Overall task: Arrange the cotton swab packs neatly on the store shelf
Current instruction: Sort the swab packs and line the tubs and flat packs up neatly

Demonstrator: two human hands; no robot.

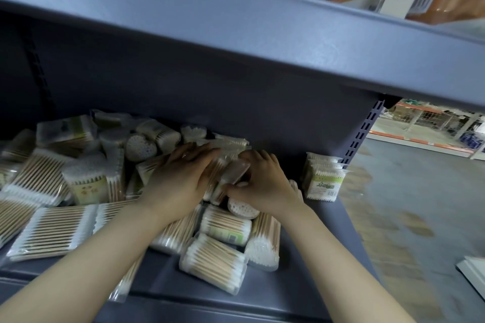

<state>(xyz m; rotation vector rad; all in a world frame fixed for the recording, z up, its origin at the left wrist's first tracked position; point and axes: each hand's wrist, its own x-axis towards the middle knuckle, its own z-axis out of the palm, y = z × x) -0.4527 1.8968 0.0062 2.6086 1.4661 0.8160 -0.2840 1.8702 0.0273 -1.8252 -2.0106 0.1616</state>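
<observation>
I'm watching both hands working mid-pile: left hand (183, 173) lying flat, steadying packs; right hand (258, 186) pinching a swab pack (231, 178), likely squaring it toward the tidy stack (324, 177) at the shelf (328, 238) end.

Both hands deep in the swab pile: left hand (181, 176) pressing flat, right hand (262, 186) gripping a clear pack (231, 178); upright packs (324, 178) at three o'clock.

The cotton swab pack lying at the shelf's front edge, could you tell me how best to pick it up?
Probably across the long sides of the cotton swab pack, coming from above: it lies flat, swabs running lengthwise, top exposed, with bare shelf on its left for fingers.
</observation>
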